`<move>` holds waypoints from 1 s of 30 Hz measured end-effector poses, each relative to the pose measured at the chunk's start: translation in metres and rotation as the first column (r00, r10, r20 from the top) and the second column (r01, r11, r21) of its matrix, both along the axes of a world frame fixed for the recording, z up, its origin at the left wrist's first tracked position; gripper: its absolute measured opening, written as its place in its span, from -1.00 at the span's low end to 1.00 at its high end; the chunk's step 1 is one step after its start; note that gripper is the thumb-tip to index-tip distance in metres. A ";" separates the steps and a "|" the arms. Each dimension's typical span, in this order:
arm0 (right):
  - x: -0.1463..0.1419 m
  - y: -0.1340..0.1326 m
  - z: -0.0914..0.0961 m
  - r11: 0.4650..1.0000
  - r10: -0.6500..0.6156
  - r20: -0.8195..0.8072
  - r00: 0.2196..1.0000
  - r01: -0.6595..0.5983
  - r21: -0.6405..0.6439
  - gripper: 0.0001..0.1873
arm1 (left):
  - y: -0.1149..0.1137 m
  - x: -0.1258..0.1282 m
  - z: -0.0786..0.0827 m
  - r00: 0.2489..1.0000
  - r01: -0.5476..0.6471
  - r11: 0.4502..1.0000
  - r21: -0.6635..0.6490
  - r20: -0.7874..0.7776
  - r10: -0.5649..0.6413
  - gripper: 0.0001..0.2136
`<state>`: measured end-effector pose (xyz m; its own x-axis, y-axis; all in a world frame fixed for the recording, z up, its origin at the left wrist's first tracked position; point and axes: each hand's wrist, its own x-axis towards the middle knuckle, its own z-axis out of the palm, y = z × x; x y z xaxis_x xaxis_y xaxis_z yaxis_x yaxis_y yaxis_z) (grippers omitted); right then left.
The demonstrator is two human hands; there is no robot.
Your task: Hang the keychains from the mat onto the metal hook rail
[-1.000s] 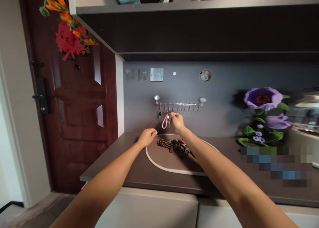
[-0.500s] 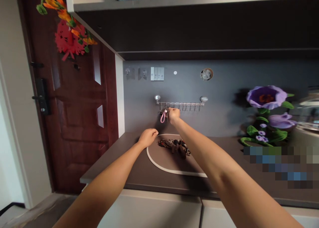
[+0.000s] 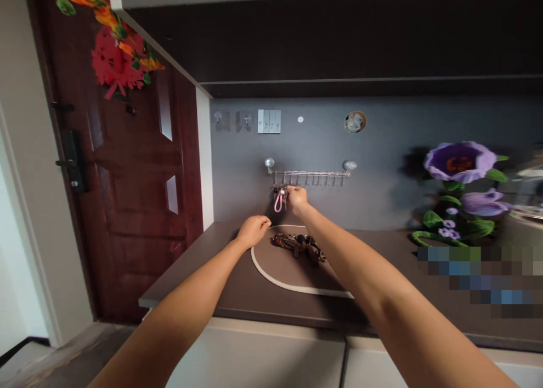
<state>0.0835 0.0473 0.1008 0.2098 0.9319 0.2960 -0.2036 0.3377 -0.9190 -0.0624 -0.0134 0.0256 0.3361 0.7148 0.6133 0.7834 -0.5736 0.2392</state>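
My right hand [image 3: 298, 198] is closed in a pinch on a bunch of keys [image 3: 285, 193] just under the left part of a clear hook rail [image 3: 309, 174] on the grey wall. A pink strap [image 3: 278, 201] dangles at the left of the keys. Whether their ring sits on a hook is too small to tell. My left hand [image 3: 254, 231] hovers or rests at the left edge of a brown mat [image 3: 271, 269], its fingers curled together; anything inside them is hidden. A pile of keys and key holders [image 3: 299, 246] lies on the mat.
Purple fabric flowers [image 3: 460, 164] and a glass-topped container [image 3: 528, 207] stand on the counter at the right. A dark shelf [image 3: 318, 43] overhangs the wall. To the left is a red-brown door [image 3: 144, 207] with orange flowers [image 3: 106, 20] hanging before it.
The view has tipped down slightly. My right hand has dropped a little relative to the rail, still pinching the keys; my left hand keeps its place by the mat.
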 end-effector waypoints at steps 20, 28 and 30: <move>0.023 -0.017 -0.009 0.997 -0.006 0.182 0.983 0.020 -0.075 -0.90 | -0.007 -0.001 0.005 0.988 0.149 0.989 -0.021 0.037 -0.148 -0.78; 0.035 -0.054 -0.029 0.995 0.079 0.289 0.954 -0.056 -0.086 -0.82 | -0.007 -0.001 0.004 0.974 0.224 0.972 -0.073 -0.013 -0.226 -0.76; 0.039 -0.064 -0.038 0.994 0.100 0.339 0.936 -0.080 -0.074 -0.83 | -0.006 -0.001 0.003 0.973 0.225 0.972 -0.073 -0.026 -0.228 -0.75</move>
<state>0.1220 -0.0163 0.0632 0.0201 0.9598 0.2799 0.0988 0.2767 -0.9559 -0.0638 -0.0195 0.0281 0.5138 0.6580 0.5505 0.6432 -0.7201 0.2604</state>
